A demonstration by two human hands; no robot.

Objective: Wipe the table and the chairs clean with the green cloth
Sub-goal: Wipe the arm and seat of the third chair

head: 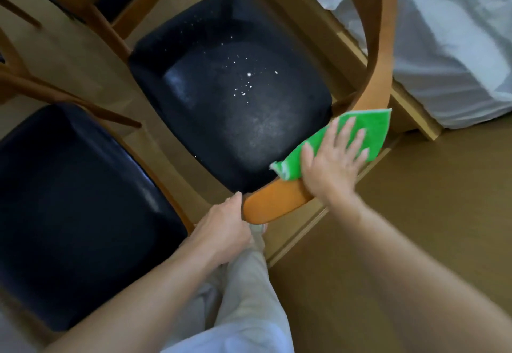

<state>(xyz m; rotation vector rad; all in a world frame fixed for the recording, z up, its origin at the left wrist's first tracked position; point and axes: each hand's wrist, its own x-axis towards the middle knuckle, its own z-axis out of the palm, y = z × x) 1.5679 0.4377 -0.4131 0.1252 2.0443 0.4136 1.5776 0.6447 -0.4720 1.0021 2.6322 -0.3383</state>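
Dim, warm indoor light; soft sheen on the dark chair seat (230, 94); edges bend and blur, forearms smeared.

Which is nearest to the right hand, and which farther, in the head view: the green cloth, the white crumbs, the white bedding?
1. green cloth, directly under the right hand on the chair's wooden rail.
2. white crumbs, up-left on the dark seat.
3. white bedding, far upper right.

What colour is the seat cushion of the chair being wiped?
Black, speckled with white crumbs; the padded seat cushion shows clearly in the head view.
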